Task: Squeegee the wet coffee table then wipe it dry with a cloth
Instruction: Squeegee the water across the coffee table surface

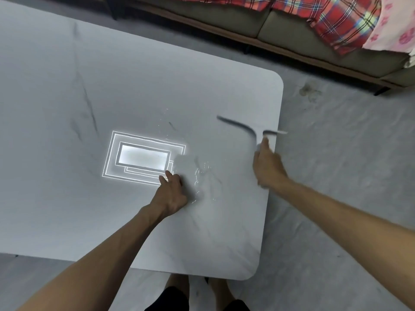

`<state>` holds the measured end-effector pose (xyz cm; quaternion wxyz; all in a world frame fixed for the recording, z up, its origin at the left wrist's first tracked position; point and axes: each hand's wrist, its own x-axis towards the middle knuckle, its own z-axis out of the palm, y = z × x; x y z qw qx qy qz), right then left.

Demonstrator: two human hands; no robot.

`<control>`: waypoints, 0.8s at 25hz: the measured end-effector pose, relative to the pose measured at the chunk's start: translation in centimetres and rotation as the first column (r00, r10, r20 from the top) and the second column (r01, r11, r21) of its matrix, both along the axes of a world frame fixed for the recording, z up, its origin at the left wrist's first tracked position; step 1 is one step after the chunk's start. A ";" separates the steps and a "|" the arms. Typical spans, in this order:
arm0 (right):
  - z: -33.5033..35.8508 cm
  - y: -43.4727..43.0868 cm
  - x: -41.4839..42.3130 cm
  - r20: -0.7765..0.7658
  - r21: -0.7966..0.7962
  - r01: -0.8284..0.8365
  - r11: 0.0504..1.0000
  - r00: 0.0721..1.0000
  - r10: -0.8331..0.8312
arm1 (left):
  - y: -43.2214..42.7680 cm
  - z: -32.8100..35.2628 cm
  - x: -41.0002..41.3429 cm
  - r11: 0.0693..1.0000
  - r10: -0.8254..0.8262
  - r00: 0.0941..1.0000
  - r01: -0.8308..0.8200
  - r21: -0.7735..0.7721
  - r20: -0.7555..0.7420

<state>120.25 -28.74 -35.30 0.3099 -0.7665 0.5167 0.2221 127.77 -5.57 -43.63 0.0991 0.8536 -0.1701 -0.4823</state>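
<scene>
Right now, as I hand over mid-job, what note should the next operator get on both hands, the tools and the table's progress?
Left hand: on the white marble-look coffee table, seemingly gripping a pale cloth, which is blurred.
Right hand: grips the handle of a dark-bladed squeegee, motion-blurred, near the table's right edge.
Done: squeegeeing looks under way.
Left: water streaks lie beside the left hand; finish squeegeeing, then wipe dry with the cloth.

The coffee table (67, 86) is white with dark veins, the cloth (188, 163) white, the blanket (332, 21) red plaid; the blurred squeegee (238, 126) looks dark grey.
</scene>
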 end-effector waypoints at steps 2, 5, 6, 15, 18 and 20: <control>1.8 2.7 -1.2 0.018 0.041 -0.073 0.997 0.997 0.072 | 0.9 0.4 0.3 0.998 -0.001 0.998 0.005 -0.058 0.065; 1.3 1.4 3.9 0.146 0.013 0.054 0.998 0.988 -0.055 | 3.0 0.9 1.3 0.986 0.129 0.951 -0.094 -0.136 0.280; 0.7 0.1 7.5 0.190 -0.002 0.118 0.993 0.975 -0.116 | 3.6 1.1 1.7 0.979 0.176 0.935 -0.133 -0.157 0.309; -2.8 8.8 14.7 0.231 0.006 -0.425 0.905 0.881 0.412 | 7.9 0.8 1.8 0.952 0.278 0.921 -0.227 -0.204 0.273; -2.8 8.3 8.4 0.178 0.005 -0.596 0.803 0.791 0.585 | 7.8 1.2 0.0 0.967 0.238 0.942 -0.207 -0.149 0.238; -2.1 6.1 4.1 0.153 0.000 -0.637 0.771 0.761 0.630 | 7.4 1.6 -1.7 0.963 0.255 0.948 -0.232 -0.135 0.190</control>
